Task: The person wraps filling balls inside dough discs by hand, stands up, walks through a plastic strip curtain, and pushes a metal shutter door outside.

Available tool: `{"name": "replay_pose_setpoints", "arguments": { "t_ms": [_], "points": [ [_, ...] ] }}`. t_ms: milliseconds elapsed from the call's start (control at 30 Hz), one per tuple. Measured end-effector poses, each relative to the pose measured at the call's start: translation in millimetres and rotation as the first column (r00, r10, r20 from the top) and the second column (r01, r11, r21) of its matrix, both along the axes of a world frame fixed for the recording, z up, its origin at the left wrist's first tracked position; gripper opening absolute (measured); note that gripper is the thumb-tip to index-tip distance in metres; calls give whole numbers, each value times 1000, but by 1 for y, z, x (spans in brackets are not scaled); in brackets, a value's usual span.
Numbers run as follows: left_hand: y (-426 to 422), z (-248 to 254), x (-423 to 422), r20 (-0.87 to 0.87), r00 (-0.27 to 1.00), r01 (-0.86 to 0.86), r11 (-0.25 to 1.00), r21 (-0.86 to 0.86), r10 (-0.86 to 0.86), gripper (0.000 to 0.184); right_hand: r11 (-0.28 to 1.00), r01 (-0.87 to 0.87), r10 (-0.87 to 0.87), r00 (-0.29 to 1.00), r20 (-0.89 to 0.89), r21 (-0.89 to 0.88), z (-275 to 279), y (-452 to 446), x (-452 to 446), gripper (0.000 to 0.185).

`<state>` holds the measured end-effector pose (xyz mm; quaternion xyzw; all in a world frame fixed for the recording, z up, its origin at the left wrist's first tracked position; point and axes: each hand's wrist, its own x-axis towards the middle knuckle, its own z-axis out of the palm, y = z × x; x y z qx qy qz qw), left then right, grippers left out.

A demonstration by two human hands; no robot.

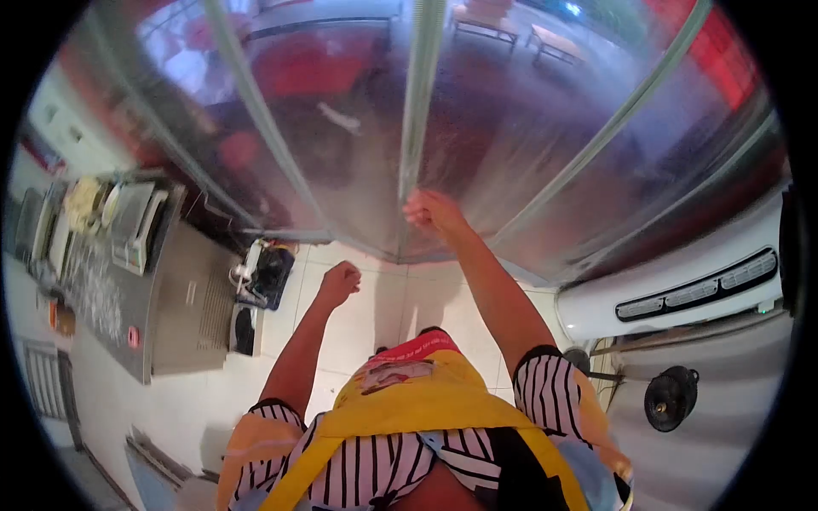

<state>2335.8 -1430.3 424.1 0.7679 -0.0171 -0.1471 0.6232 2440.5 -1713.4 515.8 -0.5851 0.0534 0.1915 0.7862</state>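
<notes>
In front of me hangs a clear plastic door curtain (358, 162) with pale upright strips. My right hand (434, 210) is raised to its middle strip (413, 119), fingers curled closed at that edge. Part of the grip is hidden by the hand itself. Lower and to the left, my left hand (341, 284) hangs above the tiled floor, loosely closed, with nothing visible in it and apart from the curtain. I wear a yellow apron (426, 400) over a striped top.
On the left stands a metal counter (192, 298) with trays (136, 226) on top. A dark bin-like box (271, 272) with items sits beside it on the floor. At right are a white air conditioner (682, 272) and a black fan (671, 398). Benches (486, 25) show beyond the curtain.
</notes>
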Motion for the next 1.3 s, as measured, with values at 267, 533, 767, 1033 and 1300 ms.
{"name": "replay_pose_setpoints", "arguments": {
  "t_ms": [267, 533, 767, 1033, 1300],
  "points": [
    [-107, 69, 208, 115, 966, 217, 967, 133, -232, 10, 629, -362, 598, 791, 131, -688, 56, -31, 198, 31],
    [-173, 139, 406, 299, 926, 268, 958, -96, -229, 31, 769, 637, -640, 766, 63, 62, 26, -104, 361, 80],
    [-89, 100, 599, 297, 887, -231, 897, -377, 354, 68, 254, 959, -957, 268, 111, -128, -44, -244, 424, 77],
    [24, -70, 766, -77, 812, -534, 682, -499, 579, 63, 135, 955, -988, 111, -104, -265, -112, -317, 452, 61],
    [39, -209, 762, -416, 782, -623, 581, -523, 464, 22, 413, 836, -896, 301, -327, -360, -216, -397, 449, 47]
  ]
}}
